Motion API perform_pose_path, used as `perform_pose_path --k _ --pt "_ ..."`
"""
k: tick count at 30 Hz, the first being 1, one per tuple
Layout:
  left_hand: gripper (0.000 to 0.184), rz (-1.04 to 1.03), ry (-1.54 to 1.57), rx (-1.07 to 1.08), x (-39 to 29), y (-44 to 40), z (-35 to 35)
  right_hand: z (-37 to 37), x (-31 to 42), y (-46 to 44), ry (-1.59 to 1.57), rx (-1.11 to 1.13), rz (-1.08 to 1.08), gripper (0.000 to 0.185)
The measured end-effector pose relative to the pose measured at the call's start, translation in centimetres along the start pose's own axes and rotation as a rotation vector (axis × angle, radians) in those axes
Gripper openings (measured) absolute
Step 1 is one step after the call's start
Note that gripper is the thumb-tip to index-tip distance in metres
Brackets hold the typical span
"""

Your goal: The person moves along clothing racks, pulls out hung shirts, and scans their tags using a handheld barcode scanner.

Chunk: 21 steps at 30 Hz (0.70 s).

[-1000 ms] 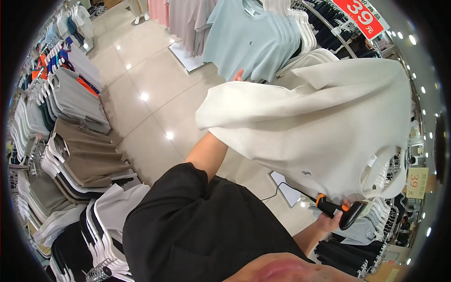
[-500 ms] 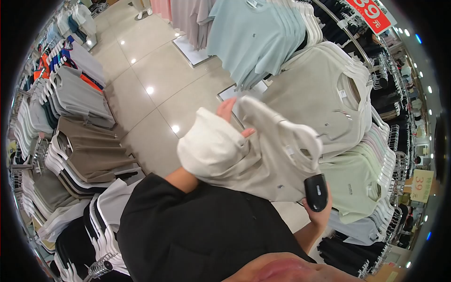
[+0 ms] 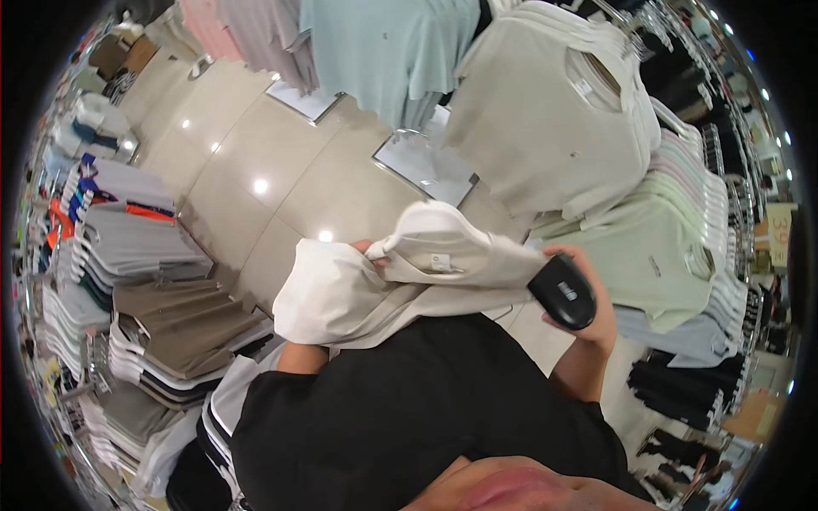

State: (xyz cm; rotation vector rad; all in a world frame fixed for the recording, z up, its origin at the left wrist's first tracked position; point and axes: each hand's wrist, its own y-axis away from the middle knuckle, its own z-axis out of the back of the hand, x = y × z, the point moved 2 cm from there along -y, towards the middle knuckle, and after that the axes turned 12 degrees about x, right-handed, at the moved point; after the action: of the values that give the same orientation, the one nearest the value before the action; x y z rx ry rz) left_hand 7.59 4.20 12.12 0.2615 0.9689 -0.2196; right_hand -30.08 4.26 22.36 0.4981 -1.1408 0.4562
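Observation:
A beige T-shirt (image 3: 464, 277) on a white hanger (image 3: 430, 217) is stretched between my hands in front of my chest, its neck opening and label facing up. My left hand (image 3: 368, 250) is closed on the shirt near one end of the hanger, most of it hidden by cloth. Off-white cloth (image 3: 319, 289) drapes over my left forearm; whether it belongs to the same shirt I cannot tell. My right hand (image 3: 579, 264) grips the shirt's other shoulder side, its fingers partly hidden. A black oval device (image 3: 564, 292) sits at my right hand and wrist.
Racks of hanging shirts stand on both sides: beige shirts (image 3: 545, 119), light green shirts (image 3: 648, 255) and light blue shirts (image 3: 388, 51) at the right and front, brown shirts (image 3: 183, 319) at the left. A tiled floor (image 3: 256, 162) runs between them. A yellow price sign (image 3: 780, 234) is at far right.
The shirt has turned, bringing its neck and hanger up and level across my chest. My left hand has moved down and left to the hanger's end; my right hand has risen.

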Motion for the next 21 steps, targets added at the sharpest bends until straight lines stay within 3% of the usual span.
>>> perform_pose_path --k 1,4,6,8,9,11,21 --pt "0.049 0.058 0.045 0.011 -0.1 0.2 -0.4 0.3 -0.8 0.5 -0.029 -0.083 0.122 0.085" --pt "0.044 0.264 0.174 0.008 -0.1 1.3 -1.1 1.6 -4.1 2.3 0.026 -0.237 0.247 0.069" --pt "0.043 0.338 0.21 -0.015 -0.5 1.6 -0.8 1.0 -5.8 3.0 -0.199 -0.317 0.274 0.051" --pt "0.034 0.275 0.281 -0.249 -2.1 1.2 -0.7 0.7 -7.2 3.1 -0.263 -0.407 0.164 0.052" --pt "0.034 0.275 0.278 -0.259 -2.0 0.9 -0.6 0.5 -7.3 3.0 -0.265 -0.401 0.172 0.052" --pt "0.033 0.322 0.218 -0.299 -1.9 0.3 -0.4 0.1 -8.0 3.1 -0.243 -0.429 -0.113 0.05" --pt "0.043 0.291 0.12 -0.264 -6.6 -0.8 2.0 -1.9 -8.6 3.4 -0.2 -0.428 -0.18 0.022"
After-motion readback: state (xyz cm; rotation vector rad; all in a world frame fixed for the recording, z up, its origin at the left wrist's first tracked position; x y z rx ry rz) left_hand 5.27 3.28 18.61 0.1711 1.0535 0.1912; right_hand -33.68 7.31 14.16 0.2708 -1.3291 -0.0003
